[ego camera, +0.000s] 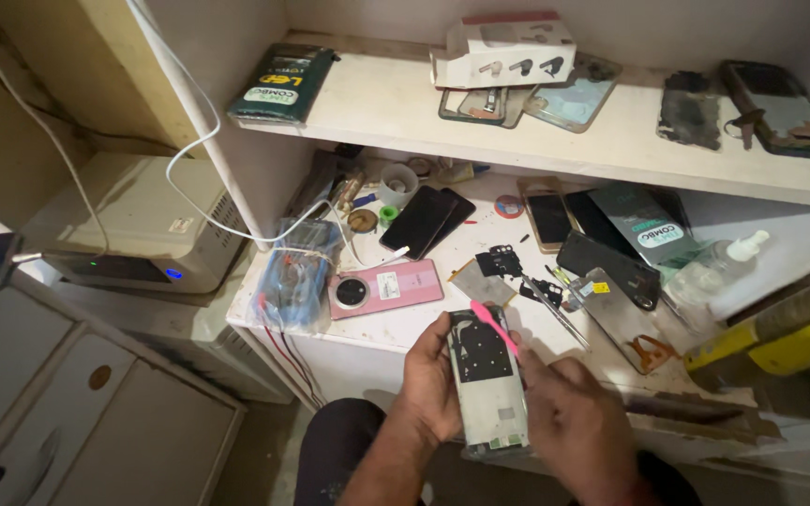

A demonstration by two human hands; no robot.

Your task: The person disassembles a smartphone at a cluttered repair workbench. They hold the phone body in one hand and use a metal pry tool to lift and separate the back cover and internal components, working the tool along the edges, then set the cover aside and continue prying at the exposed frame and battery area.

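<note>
Just off the front edge of the bench (pixel 377 330), held in the air: an opened phone (pixel 487 379), back cover off, showing a dark inner plate and pale metal frame. Cradled upright in the left hand (pixel 431 382), fingers curled closed around its left side. Pinched in the closed fingers of the right hand (pixel 569 412), a slim pink pry tool (pixel 493 327), its tip touching the phone's upper right edge. On the bench behind, a pink phone (pixel 386 289) lying flat.
</note>
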